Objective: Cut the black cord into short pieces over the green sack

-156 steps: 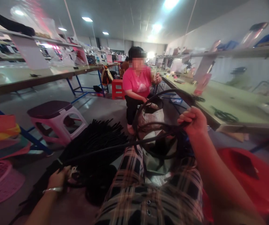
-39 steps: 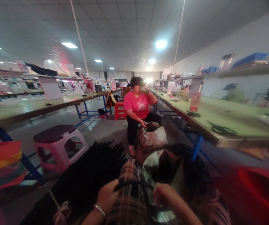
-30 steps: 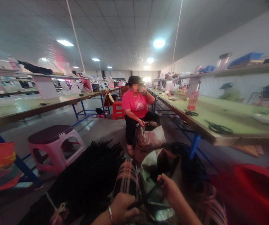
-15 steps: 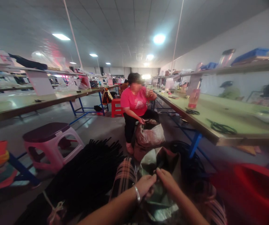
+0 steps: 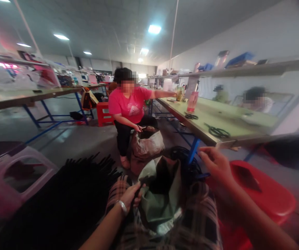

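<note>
My left hand (image 5: pixel 131 197), with a silver bracelet on the wrist, is closed at the left rim of an open grey-green bag (image 5: pixel 156 208) between my knees. What its curled fingers hold, if anything, cannot be made out. My right hand (image 5: pixel 215 161) is raised in the air near the table's front corner, fingers partly stretched and apart, holding nothing visible. Beyond it on the table lie black-handled scissors (image 5: pixel 218 132). A second pair of scissors (image 5: pixel 191 116) is farther back. To my left lies a big bundle of black strips (image 5: pixel 60 194).
A person in a pink shirt (image 5: pixel 128 100) sits opposite, one hand at another sack (image 5: pixel 149 146), the other reaching to a jar (image 5: pixel 180 94) on the table (image 5: pixel 243 126). A red stool (image 5: pixel 266 194) is at my right, a pink stool (image 5: pixel 32 163) at my left. A pink bottle (image 5: pixel 192 102) stands on the table.
My hands have separated: the right moved up and right toward the table, the left stays by the bag. The view turned right. The other person's arm reached out to the table.
</note>
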Motion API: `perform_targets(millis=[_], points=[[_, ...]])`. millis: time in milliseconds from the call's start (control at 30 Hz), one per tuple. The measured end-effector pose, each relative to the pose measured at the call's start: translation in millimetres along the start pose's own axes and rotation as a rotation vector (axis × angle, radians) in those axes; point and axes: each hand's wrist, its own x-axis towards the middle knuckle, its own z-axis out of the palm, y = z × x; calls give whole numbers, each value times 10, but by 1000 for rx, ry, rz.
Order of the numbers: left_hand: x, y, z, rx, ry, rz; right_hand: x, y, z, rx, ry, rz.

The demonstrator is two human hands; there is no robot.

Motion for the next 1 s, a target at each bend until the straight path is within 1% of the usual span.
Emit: perform_targets(millis=[67, 133, 200, 267, 367, 500, 567, 667, 833, 1000], points=[[50, -23, -74, 3, 5, 18, 228, 13, -194, -196, 76, -60], [104, -73, -127, -14, -16, 29, 483, 90, -344, -407, 77, -92], [153, -125, -157, -41, -23, 36, 751, 196, -442, -602, 34, -79], [194, -167, -173, -50, -14, 46, 997, 282, -495, -768, -38, -28], [232, -205, -189, -57, -14, 55, 1271, 289, -547, -932, -158, 44], [239, -223, -198, -81, -1, 50, 1472, 135, -622, -1010, -387, 118], [229, -219, -187, -80, 15, 43, 1536, 92, -649, -1011, -448, 146], [212, -210, -163, -72, 30, 39, 1616, 138, -666, -1022, -463, 156], [200, -207, -146, -48, 7, 46, 1716, 288, -668, -1019, -466, 145], [167, -188, -139, -29, -44, 73, 1738, 297, -669, -1006, -476, 184]])
